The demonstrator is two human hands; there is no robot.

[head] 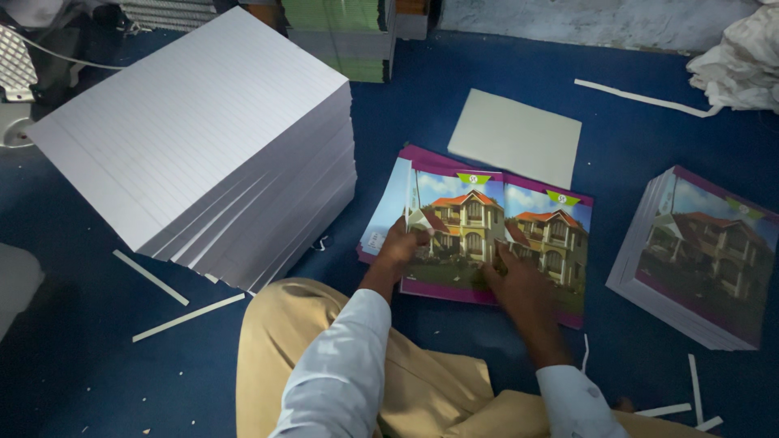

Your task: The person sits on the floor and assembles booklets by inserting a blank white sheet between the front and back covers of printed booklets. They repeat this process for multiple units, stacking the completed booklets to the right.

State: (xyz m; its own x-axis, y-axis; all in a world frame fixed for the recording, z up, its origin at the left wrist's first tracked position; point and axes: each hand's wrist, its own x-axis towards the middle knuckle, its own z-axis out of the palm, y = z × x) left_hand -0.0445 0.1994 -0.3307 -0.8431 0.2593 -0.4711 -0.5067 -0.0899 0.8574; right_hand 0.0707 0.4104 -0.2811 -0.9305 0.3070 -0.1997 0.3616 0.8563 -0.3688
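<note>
Hands point(454, 264) on flat, sideways-lying covers point(495, 235)

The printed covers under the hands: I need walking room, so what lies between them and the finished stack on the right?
In the head view, only bare blue floor separates the printed covers from the finished stack.

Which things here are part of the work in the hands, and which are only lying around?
In hand:
left hand
right hand
cover sheets

Lying about:
ruled paper stack
finished pile
blank card
paper strips
white cloth
</note>
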